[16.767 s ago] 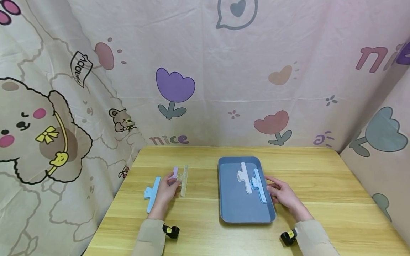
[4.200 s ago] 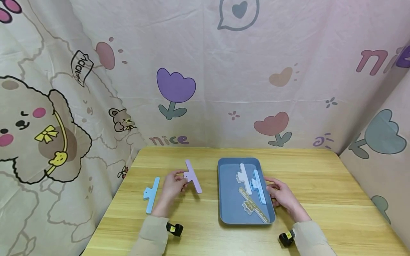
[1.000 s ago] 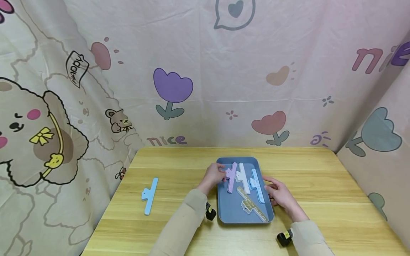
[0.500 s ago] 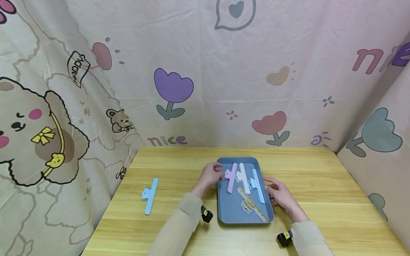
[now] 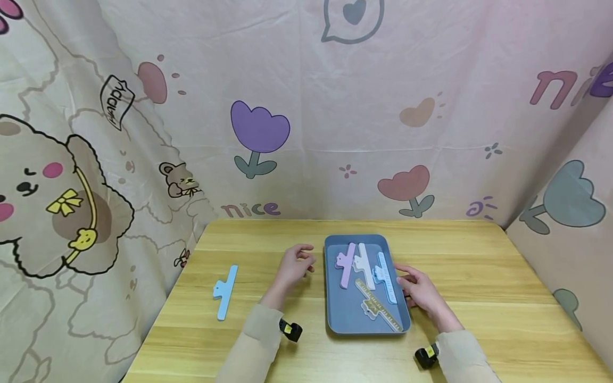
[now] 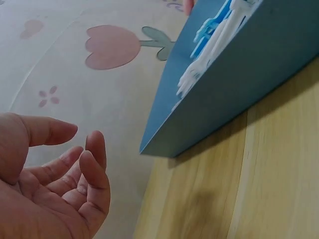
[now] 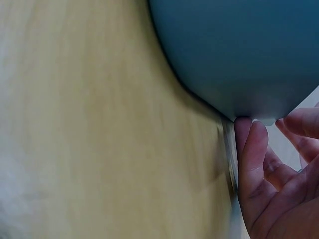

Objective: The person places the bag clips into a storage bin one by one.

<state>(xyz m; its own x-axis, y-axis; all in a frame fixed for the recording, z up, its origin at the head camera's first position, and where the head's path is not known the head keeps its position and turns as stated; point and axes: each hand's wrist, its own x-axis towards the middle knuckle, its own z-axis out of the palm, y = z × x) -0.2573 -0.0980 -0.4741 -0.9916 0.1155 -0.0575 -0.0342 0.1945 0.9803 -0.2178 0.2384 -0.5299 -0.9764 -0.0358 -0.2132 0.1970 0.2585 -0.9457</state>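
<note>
My left hand [image 5: 291,268] hovers over the table just left of the grey-blue tray [image 5: 342,314], fingers loosely bent and holding nothing. In the left wrist view, that hand [image 6: 55,194] is apart from the tray wall [image 6: 239,94]. My right hand [image 5: 423,291] touches the tray's right side with its fingertips, on the outside of the wall [image 7: 239,59] in the right wrist view. Inside the tray lie a purple long-bar clip [image 5: 348,268], a white clip [image 5: 366,268], a light-blue clip with ruler marks [image 5: 387,279] and a clear, gold-brown ruler clip [image 5: 378,306] slanting near the front.
A plain light-blue long-bar clip [image 5: 227,295] lies on the wooden table [image 5: 268,239], left of my left forearm. A printed curtain [image 5: 316,117] hangs behind the table and at both sides. Each wrist carries a small black camera.
The gold-brown clip, then the purple clip, have gone from the table into the tray. My left hand has let go of the purple clip and drawn back left. The right hand stays at the tray.
</note>
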